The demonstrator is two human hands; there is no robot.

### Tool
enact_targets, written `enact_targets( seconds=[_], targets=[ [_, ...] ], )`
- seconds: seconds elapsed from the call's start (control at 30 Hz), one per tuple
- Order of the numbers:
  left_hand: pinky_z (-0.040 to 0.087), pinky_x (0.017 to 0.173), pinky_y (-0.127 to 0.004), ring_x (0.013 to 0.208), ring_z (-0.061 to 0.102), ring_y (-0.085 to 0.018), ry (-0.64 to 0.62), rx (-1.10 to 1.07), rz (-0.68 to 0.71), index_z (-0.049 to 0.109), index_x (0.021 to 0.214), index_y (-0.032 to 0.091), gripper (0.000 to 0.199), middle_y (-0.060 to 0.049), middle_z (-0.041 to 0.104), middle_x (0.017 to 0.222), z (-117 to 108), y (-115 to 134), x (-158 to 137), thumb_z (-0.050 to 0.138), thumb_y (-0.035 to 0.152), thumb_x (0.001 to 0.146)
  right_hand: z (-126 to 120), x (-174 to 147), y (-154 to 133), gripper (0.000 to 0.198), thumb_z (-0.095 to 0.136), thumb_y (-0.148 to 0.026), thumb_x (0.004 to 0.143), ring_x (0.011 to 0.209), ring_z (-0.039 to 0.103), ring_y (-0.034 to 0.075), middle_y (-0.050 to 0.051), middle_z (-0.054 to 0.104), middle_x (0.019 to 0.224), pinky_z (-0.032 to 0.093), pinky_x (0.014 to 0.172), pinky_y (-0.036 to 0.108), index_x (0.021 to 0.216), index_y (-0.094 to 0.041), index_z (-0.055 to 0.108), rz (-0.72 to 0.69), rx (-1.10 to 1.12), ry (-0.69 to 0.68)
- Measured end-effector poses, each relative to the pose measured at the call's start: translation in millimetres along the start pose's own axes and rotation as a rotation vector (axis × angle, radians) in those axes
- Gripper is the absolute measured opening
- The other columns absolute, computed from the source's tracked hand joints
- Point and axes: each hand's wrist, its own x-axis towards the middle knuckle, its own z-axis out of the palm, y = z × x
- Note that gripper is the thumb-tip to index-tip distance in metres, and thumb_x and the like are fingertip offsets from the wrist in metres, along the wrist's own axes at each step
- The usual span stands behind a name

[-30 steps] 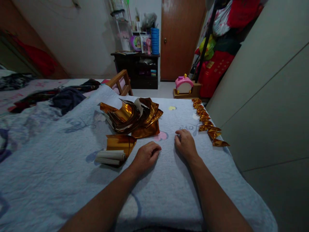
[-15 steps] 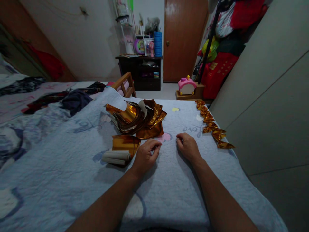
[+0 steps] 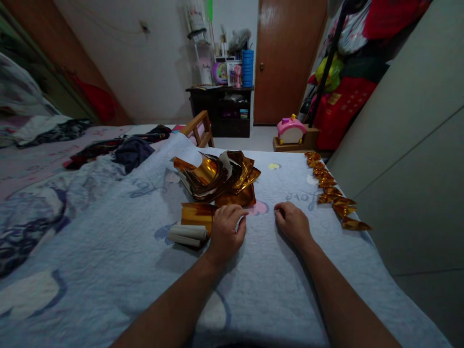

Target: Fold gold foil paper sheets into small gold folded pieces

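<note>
My left hand [image 3: 227, 233] rests on the pale blue bedspread [image 3: 261, 280] with its fingers curved and the thumb apart from them; nothing shows in the gap. Close by on its left lie a gold foil sheet [image 3: 195, 212], partly covered by the hand, and a rolled grey-white paper bundle [image 3: 187, 234]. Beyond them is a curved stack of gold foil sheets [image 3: 208, 176]. To the right, my right hand [image 3: 293, 223] lies on the bedspread, fingers curled together, with nothing visible in them. Several folded gold foil pieces [image 3: 331, 195] form a row along the right edge.
Dark clothes [image 3: 134, 151] and rumpled bedding lie at the left. A wooden chair [image 3: 201, 129] stands past the bed's far edge. Behind are a dark cabinet [image 3: 221, 113], a brown door [image 3: 290, 58] and a pink toy case [image 3: 291, 130]. A pale cupboard wall [image 3: 409, 159] borders the right.
The view has turned slightly left, so everything sits further right in it. My left thumb and fingers have spread a little wider. My right hand keeps nearly the same pose.
</note>
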Motion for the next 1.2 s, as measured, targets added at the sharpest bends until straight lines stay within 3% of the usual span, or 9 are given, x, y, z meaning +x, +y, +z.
enact_targets(
  seconds=[0.13, 0.2, 0.4, 0.47, 0.63, 0.8, 1.0, 1.2],
  targets=[
    [0.044, 0.088, -0.038, 0.097, 0.062, -0.023, 0.028, 0.093, -0.082, 0.067, 0.097, 0.020, 0.016, -0.006, 0.070, 0.100, -5, -2, 7, 0.057, 0.012, 0.089, 0, 0, 0, 0.015, 0.056, -0.018, 0.091, 0.085, 0.064, 0.019, 0.005, 0.072, 0.095, 0.040, 0.072, 0.028, 0.095, -0.019, 0.070, 0.004, -0.011, 0.001],
    [0.044, 0.088, -0.039, 0.097, 0.062, -0.024, -0.022, 0.146, -0.105, 0.068, 0.098, 0.019, 0.016, -0.007, 0.070, 0.101, -13, 1, 13, 0.056, 0.012, 0.089, -1, 0, -1, 0.015, 0.056, -0.018, 0.091, 0.085, 0.063, 0.019, 0.005, 0.072, 0.095, 0.040, 0.071, 0.028, 0.094, -0.020, 0.070, 0.008, -0.009, 0.003],
    [0.042, 0.087, -0.043, 0.095, 0.065, -0.028, -0.440, 0.439, -0.184, 0.070, 0.093, 0.019, 0.016, -0.007, 0.073, 0.097, -60, 8, 27, 0.054, 0.021, 0.094, -1, 0, -1, 0.017, 0.055, -0.019, 0.091, 0.084, 0.063, 0.019, 0.005, 0.072, 0.095, 0.039, 0.070, 0.028, 0.095, -0.020, 0.071, 0.017, -0.013, 0.006],
    [0.043, 0.083, -0.042, 0.094, 0.066, -0.030, -0.521, 0.504, -0.261, 0.070, 0.092, 0.019, 0.017, -0.009, 0.073, 0.097, -76, 3, 24, 0.055, 0.027, 0.094, -1, 0, -1, 0.017, 0.055, -0.019, 0.091, 0.084, 0.063, 0.020, 0.006, 0.072, 0.095, 0.039, 0.070, 0.029, 0.095, -0.019, 0.071, 0.016, -0.016, 0.002],
    [0.043, 0.079, -0.036, 0.091, 0.064, -0.026, -0.668, 0.352, -0.273, 0.067, 0.085, 0.023, 0.005, -0.005, 0.072, 0.095, -104, -21, 4, 0.064, 0.027, 0.085, 1, 1, 1, 0.017, 0.054, -0.020, 0.090, 0.084, 0.062, 0.020, 0.006, 0.072, 0.095, 0.039, 0.069, 0.029, 0.095, -0.020, 0.071, -0.001, -0.015, 0.015],
    [0.045, 0.080, -0.037, 0.091, 0.062, -0.026, -0.599, 0.225, -0.257, 0.068, 0.085, 0.022, 0.008, -0.006, 0.070, 0.092, -110, -34, -10, 0.061, 0.024, 0.085, 1, 1, 2, 0.017, 0.054, -0.020, 0.090, 0.084, 0.063, 0.020, 0.006, 0.072, 0.095, 0.040, 0.070, 0.029, 0.095, -0.020, 0.070, -0.002, -0.022, 0.007],
    [0.043, 0.078, -0.036, 0.087, 0.062, -0.025, -0.570, 0.201, -0.320, 0.069, 0.080, 0.022, 0.015, -0.005, 0.070, 0.086, -108, -31, -14, 0.062, 0.034, 0.085, 2, 1, 3, 0.017, 0.054, -0.019, 0.090, 0.087, 0.063, 0.021, 0.006, 0.072, 0.097, 0.041, 0.073, 0.029, 0.097, -0.019, 0.070, -0.007, -0.013, -0.001],
    [0.037, 0.060, -0.030, 0.070, 0.065, -0.023, -0.621, 0.329, -0.621, 0.064, 0.074, 0.022, 0.039, -0.003, 0.069, 0.071, -100, -26, -6, 0.051, 0.054, 0.092, 2, 2, 3, 0.017, 0.055, -0.019, 0.090, 0.085, 0.063, 0.020, 0.006, 0.071, 0.096, 0.040, 0.072, 0.028, 0.095, -0.020, 0.071, -0.005, 0.000, 0.003]
  ],
)
